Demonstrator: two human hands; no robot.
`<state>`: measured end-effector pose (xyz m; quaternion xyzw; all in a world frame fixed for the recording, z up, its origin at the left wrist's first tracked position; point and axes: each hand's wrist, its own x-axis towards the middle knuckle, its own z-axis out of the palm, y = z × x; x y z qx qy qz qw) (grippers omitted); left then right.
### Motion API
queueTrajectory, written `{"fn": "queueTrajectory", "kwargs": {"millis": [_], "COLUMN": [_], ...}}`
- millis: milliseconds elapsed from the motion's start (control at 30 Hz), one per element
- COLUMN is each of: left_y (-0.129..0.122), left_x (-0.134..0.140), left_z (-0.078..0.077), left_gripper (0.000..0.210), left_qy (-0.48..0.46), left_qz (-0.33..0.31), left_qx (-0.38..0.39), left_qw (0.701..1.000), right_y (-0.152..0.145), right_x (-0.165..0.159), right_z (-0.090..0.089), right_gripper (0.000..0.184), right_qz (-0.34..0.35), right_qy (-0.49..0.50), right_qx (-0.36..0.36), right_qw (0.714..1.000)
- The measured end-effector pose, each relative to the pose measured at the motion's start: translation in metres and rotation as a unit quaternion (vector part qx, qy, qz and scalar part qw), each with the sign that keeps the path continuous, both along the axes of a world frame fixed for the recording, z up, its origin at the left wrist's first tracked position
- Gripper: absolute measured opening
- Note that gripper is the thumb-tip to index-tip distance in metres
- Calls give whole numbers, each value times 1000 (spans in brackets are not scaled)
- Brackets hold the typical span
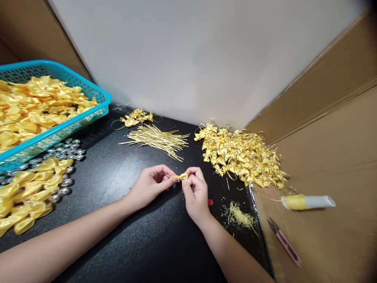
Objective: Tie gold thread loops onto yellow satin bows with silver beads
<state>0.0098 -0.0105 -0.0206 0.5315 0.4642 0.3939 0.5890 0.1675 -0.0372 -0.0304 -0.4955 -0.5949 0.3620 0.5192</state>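
Note:
A small yellow satin ribbon bow [180,177] is held between my two hands, a little above the black tabletop [147,247]. My left hand [153,181] pinches its left end between thumb and forefinger. The fingers of my right hand [196,192] are curled round its right end. Something small and shiny shows just under the middle of the bow, too small to make out. Beyond my hands lies a loose bundle of gold ties [159,138].
Left are a blue basket [107,98] of yellow bows, more bows [29,192] and silver bells or beads [66,182]. A heap of tied bows [241,155], thread scraps [240,216], a thread tube [308,202] and pink thread snips [285,241] lie right. Small bow cluster [137,117] behind.

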Motion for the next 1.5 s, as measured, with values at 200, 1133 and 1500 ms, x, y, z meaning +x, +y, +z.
{"fn": "queueTrajectory", "kwargs": {"millis": [200,1133,1500], "left_y": [0,-6,-14], "left_x": [1,-2,1], "left_z": [-2,8,-2], "left_gripper": [21,12,12], "left_qy": [7,95,87], "left_qz": [4,15,81], "left_qx": [13,147,139], "left_qw": [1000,984,983], "right_y": [0,-3,-4], "right_x": [-1,0,-4], "right_z": [0,0,2], "right_gripper": [28,26,25], "right_qz": [-10,-7,8], "right_qy": [-18,-42,-31], "right_qx": [7,-2,-8], "right_qw": [1000,999,999]}}
